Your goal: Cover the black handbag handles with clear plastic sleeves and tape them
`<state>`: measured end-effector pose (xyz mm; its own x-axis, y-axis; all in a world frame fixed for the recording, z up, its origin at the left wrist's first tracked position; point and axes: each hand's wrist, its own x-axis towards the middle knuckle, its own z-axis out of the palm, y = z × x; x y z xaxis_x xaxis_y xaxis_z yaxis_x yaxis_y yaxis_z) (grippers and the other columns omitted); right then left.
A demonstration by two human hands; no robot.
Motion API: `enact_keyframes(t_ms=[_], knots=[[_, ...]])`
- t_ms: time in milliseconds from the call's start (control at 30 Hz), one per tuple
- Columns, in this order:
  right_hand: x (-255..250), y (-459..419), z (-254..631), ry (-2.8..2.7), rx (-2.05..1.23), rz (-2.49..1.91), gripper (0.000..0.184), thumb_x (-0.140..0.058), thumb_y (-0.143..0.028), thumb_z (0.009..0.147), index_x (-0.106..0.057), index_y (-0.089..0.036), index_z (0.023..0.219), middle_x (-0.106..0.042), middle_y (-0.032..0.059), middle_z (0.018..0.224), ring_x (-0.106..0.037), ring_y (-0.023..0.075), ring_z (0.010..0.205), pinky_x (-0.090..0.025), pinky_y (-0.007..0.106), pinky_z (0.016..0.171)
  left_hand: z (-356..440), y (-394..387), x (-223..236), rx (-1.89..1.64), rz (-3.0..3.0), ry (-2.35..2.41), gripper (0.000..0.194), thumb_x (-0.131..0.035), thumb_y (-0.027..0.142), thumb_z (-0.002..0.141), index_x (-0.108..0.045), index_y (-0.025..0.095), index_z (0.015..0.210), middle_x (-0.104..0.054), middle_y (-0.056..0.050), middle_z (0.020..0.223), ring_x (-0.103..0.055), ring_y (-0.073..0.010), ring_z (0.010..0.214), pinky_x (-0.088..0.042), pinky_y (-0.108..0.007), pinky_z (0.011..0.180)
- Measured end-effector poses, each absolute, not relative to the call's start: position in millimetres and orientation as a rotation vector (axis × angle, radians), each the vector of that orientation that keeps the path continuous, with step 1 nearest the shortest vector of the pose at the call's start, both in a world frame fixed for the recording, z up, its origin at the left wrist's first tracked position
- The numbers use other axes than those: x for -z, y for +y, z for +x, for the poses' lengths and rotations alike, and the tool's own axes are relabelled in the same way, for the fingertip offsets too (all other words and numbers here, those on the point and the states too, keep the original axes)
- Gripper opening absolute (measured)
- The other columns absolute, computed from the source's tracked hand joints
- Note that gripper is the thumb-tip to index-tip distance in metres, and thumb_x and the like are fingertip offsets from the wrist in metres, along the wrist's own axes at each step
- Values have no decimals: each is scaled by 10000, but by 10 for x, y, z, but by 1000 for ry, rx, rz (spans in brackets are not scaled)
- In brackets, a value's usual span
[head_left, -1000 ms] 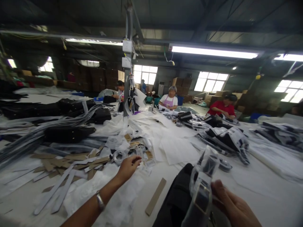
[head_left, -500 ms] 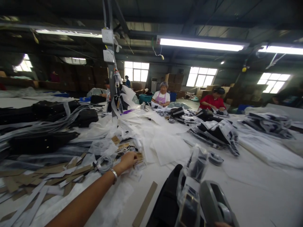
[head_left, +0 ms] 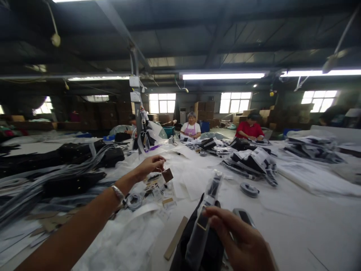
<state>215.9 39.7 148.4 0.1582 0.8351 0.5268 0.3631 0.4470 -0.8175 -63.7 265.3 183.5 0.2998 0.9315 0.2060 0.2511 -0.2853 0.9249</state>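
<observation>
My left hand (head_left: 152, 165) is closed in a pinch on the string of a brown hang tag (head_left: 167, 175), which dangles above a heap of small tags and packets (head_left: 153, 190). At the lower middle, my right hand (head_left: 239, 237) has thumb and forefinger closed on a plastic-wrapped strap (head_left: 201, 222) with a gold buckle. This strap lies over a black bag (head_left: 180, 254). Partly hidden behind my right hand is a grey tape dispenser (head_left: 244, 216). A strip of cardboard (head_left: 175, 238) lies left of the bag.
Black bags and plastic-wrapped straps (head_left: 76, 182) cover the left side, near cardboard strips (head_left: 53, 222). White sheets (head_left: 191, 180) lie mid-table beside a grey coil (head_left: 249, 189). A metal post (head_left: 138, 128) rises behind. Two people (head_left: 191, 128) sit across the table.
My left hand has lifted from the heap with a tag hanging from it. My right hand has come into view onto the wrapped strap. The view has tilted upward.
</observation>
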Motion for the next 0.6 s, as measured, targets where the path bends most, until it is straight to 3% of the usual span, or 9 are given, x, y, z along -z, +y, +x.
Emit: enact_keyframes(t_ms=[167, 300, 367, 467, 533, 600], knots=[[-1656, 528, 1887, -1530, -529, -1060, 344, -583, -392, 907, -655, -283, 1225, -673, 63, 1258, -695, 248, 1014, -567, 354, 896, -450, 2075, -2239, -1006, 1708, 894, 359, -685, 416, 798, -613, 151, 1030, -602, 7, 742, -614, -133, 678, -534, -301, 710], [-1725, 703, 1717, -1612, -471, -911, 527, -621, -333, 881, -500, -281, 1391, -468, 72, 1482, -477, 284, 1318, -455, 444, 1046, -236, 1493, -2477, -948, 1723, 759, 355, -700, 416, 808, -632, 155, 1038, -589, 7, 740, -618, -137, 672, -536, -287, 674], [-1727, 720, 1666, -1639, -583, -818, 596, -660, -314, 853, -467, -272, 1415, -507, 79, 1446, -467, 274, 1322, -429, 450, 1064, -162, 1210, -2562, -904, 1726, 686, 340, -691, 405, 827, -631, 159, 1053, -609, -2, 742, -620, -137, 668, -531, -274, 658], [-1707, 593, 1643, -1587, -842, -706, 606, -685, -282, 834, -480, -224, 1401, -717, 72, 1114, -662, 229, 1019, -487, 433, 978, -135, 866, -2614, -867, 1720, 631, 301, -667, 386, 859, -632, 165, 1060, -620, 1, 725, -605, -121, 631, -511, -242, 614], [-1708, 428, 1661, -1515, -961, -686, 555, -692, -252, 821, -532, -200, 1350, -747, 41, 921, -682, 195, 823, -534, 389, 862, -170, 710, -2597, -892, 1726, 642, 286, -666, 385, 862, -644, 168, 1048, -596, 18, 701, -574, -100, 580, -472, -207, 552], [-1732, 238, 1698, -1488, -1018, -686, 402, -687, -217, 812, -637, -187, 1210, -739, 32, 895, -667, 179, 780, -540, 326, 776, -228, 603, -2556, -938, 1748, 669, 276, -673, 382, 859, -658, 166, 1031, -575, 30, 697, -520, -70, 529, -396, -171, 485]])
